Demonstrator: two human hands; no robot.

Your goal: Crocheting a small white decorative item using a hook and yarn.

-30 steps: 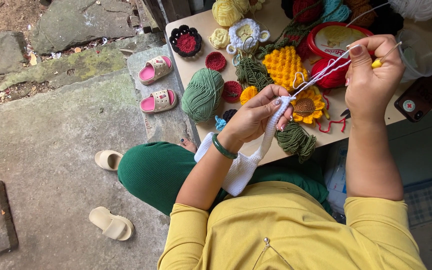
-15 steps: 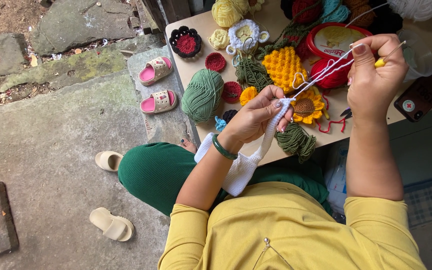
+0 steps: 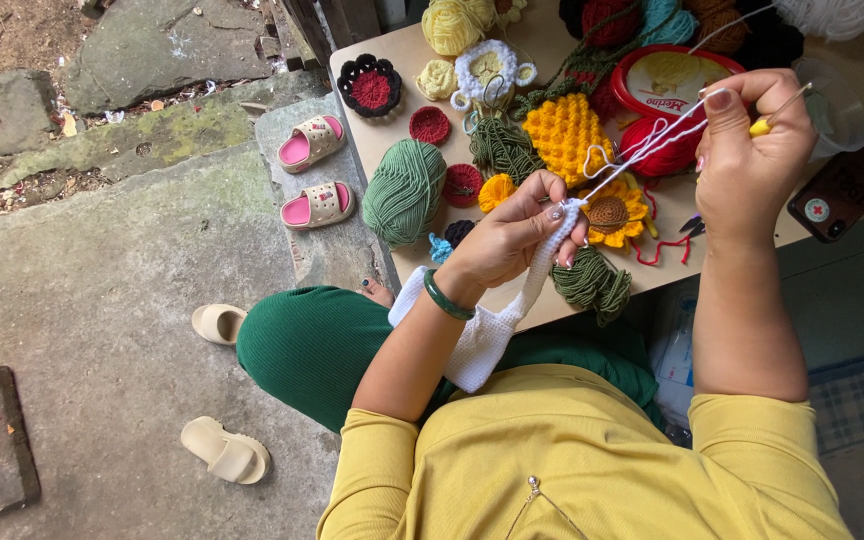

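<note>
- The left hand (image 3: pixel 512 235) is pinched shut on the top edge of a white crocheted strip (image 3: pixel 487 325) — thumb and fingertips clamp the working end so the fabric stays taut, while the rest of the strip hangs down over the green-trousered knee (image 3: pixel 317 345).
- The right hand (image 3: pixel 752 160) is raised up and away to the right, fingers closed around a crochet hook (image 3: pixel 777 110) with a yellow grip; held that high, it draws the white yarn (image 3: pixel 642 150) out into straight, slack-free strands between the two hands.
- The hands are well apart, joined only by those strands, which cross above the table's clutter without touching it.
- A green bangle (image 3: pixel 447 298) sits on the left wrist, clear of the work.
- The table (image 3: pixel 392 75) carries the supplies within arm's reach: a green yarn ball (image 3: pixel 404 190) near its left edge, a yellow textured crochet piece (image 3: pixel 564 135), a crocheted sunflower (image 3: pixel 612 215) just under the stretched yarn, and small red rounds (image 3: pixel 430 125) laid flat.
- A red round tin (image 3: pixel 672 85) stands behind the strands, and a dark phone (image 3: pixel 842 190) lies at the table's right edge, out of the yarn's way.
- On the stone floor to the left, a pair of small pink sandals (image 3: pixel 314 172) sits beside the table, and two cream slippers (image 3: pixel 224 450) lie apart — one just by the knee.
</note>
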